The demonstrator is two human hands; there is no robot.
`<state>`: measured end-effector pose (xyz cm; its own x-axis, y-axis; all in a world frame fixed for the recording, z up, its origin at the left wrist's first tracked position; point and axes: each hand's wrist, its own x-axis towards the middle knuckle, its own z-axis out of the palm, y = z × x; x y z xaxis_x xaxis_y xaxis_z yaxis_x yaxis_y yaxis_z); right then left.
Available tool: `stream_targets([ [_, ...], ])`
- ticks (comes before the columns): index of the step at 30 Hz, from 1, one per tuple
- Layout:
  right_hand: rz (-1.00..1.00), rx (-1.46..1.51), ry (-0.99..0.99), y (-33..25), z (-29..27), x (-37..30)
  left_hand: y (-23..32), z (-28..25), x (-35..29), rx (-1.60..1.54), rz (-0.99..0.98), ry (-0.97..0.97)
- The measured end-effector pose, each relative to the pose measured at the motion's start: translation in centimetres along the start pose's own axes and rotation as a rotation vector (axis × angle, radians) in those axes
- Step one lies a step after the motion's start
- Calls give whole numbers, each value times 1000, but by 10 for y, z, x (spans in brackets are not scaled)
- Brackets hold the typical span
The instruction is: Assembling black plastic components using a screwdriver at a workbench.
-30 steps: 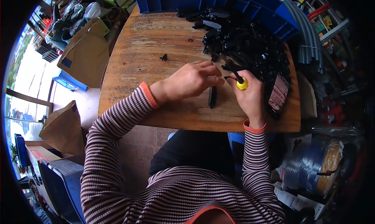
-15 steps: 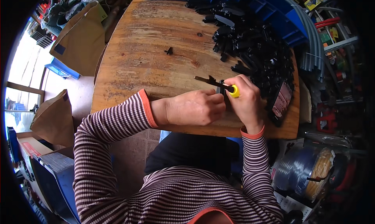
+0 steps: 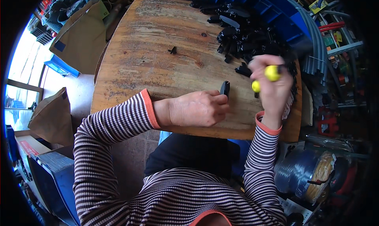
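My left hand (image 3: pixel 202 108) is closed at the near part of the wooden table, its fingers round a small black plastic part (image 3: pixel 225 88) whose end stands up past the fingertips. To its right, my right hand (image 3: pixel 272 92) is raised and smeared by motion. It is closed round a yellow-handled tool (image 3: pixel 272 73), with yellow showing on both sides of the fingers; its working end is blurred. Beyond the right hand lies a heap of black plastic parts (image 3: pixel 237 38). One small black piece (image 3: pixel 172 50) sits apart on the table.
Blue plastic bins (image 3: pixel 272 13) border the far side of the wooden table (image 3: pixel 146 60). Grey tubing (image 3: pixel 316 56) hangs at the right, above wrapped coils (image 3: pixel 300 174). Cardboard boxes (image 3: pixel 81 40) and a blue crate (image 3: pixel 59 170) stand on the left.
My right hand has moved right, away from my left hand, carrying the yellow-handled tool. More of the black part shows above my left fingers, which have stayed nearly still.
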<state>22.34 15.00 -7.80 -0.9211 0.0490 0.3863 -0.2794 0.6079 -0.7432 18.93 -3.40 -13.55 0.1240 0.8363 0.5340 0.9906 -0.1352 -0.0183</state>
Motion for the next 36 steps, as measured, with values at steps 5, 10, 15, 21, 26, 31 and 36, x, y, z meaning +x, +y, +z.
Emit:
stream_targets([
  [5, 45, 534, 216, 16, 27, 9, -6, 0, 1, 29, 8, -41],
  [10, 84, -3, 163, 31, 2, 37, -16, 7, 3, -30, -63, 7],
  [15, -61, -592, -11, 54, 22, 42, -43, 4, -1, -193, -442, -35],
  [21, -53, -663, -135, 44, 28, 39, -76, -5, -12, -203, -905, 184],
  [26, -8, -628, -11, 63, 19, 47, -86, 8, 5, -96, -820, 325],
  [31, -91, -524, 309, 55, -2, 43, -101, 41, 21, 216, -690, 311],
  [36, 15, -193, 315, 43, -24, 7, -105, 5, 16, 231, -861, 232],
])
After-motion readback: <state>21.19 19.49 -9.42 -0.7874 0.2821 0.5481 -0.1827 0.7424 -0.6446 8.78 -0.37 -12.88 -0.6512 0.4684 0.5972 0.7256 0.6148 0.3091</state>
